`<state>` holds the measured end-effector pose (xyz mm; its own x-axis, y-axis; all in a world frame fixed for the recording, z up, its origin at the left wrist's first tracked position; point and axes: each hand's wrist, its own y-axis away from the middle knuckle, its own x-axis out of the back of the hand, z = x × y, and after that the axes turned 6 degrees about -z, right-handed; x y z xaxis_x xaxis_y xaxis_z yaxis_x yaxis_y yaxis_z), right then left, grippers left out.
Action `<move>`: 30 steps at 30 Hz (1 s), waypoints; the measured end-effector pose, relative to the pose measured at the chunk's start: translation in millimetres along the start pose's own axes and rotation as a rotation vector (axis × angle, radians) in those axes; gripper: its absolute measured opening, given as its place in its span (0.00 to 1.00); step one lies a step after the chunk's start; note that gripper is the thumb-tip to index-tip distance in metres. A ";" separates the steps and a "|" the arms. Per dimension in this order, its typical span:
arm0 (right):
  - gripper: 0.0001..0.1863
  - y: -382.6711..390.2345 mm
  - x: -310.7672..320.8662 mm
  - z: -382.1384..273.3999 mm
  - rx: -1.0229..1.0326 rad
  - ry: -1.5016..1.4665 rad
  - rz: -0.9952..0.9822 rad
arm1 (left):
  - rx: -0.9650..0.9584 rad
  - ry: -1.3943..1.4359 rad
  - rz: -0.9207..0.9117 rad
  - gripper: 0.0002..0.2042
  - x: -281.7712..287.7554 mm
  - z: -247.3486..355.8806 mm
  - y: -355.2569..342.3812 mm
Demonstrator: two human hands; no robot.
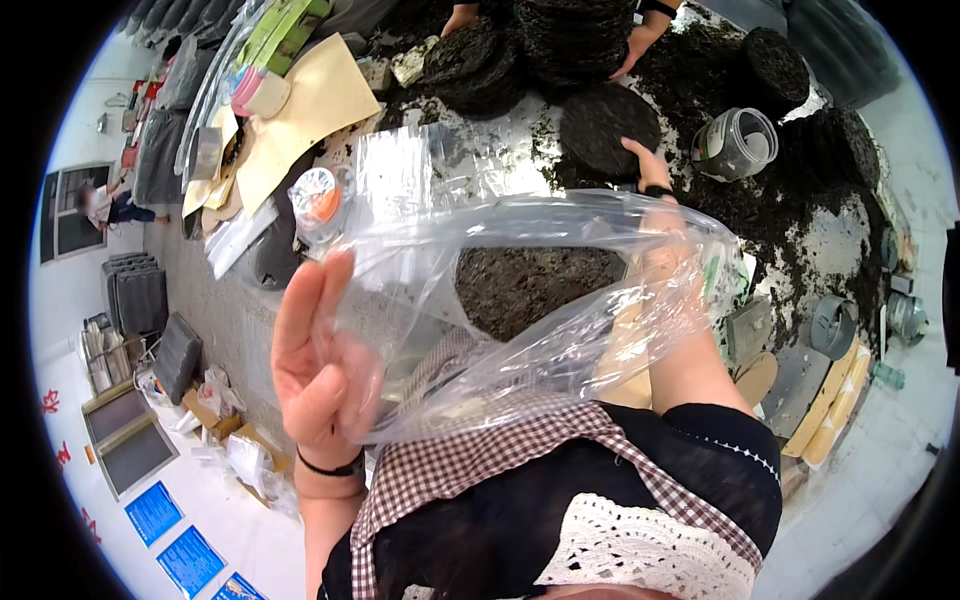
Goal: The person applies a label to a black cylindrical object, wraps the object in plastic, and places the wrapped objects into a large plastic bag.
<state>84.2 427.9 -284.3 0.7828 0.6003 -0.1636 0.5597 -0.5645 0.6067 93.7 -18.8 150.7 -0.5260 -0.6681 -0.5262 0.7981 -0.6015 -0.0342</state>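
At the centre of the frame, a large clear plastic bag [520,300] is held open between both hands. The left hand [325,365], at lower left, pinches the bag's edge between thumb and fingers, two fingers extended upward. The right hand [655,215], partly inside the bag at upper right, has its fingertips on a round dark compressed tea cake [605,130] lying on the grey worktable [480,160]; whether it grips the bag cannot be told. Another dark disc [530,285] shows through the film. A clear plastic jar [738,142] stands right of the cake. Another person's hands [635,45] rest at top centre.
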 end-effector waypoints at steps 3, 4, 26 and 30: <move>0.31 80.8 64.9 39.1 0.370 0.378 0.090 | 0.042 -0.008 -0.002 0.35 -13.7 3.3 -13.1; 0.26 110.6 84.2 54.1 0.716 0.832 0.123 | 0.043 -0.036 -0.069 0.34 -15.4 7.3 -17.2; 0.41 525.6 -175.9 -213.0 0.879 1.775 -0.346 | 0.085 0.028 -0.319 0.24 34.7 -6.7 -56.4; 0.47 484.8 -239.1 -227.7 0.304 2.000 -0.811 | 0.083 0.030 -0.412 0.22 39.0 3.1 -31.3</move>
<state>106.4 139.7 226.1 -0.7089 0.2065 0.6744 0.7023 0.1185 0.7019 47.3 -27.5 133.9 -0.7866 -0.3520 -0.5073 0.4959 -0.8496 -0.1793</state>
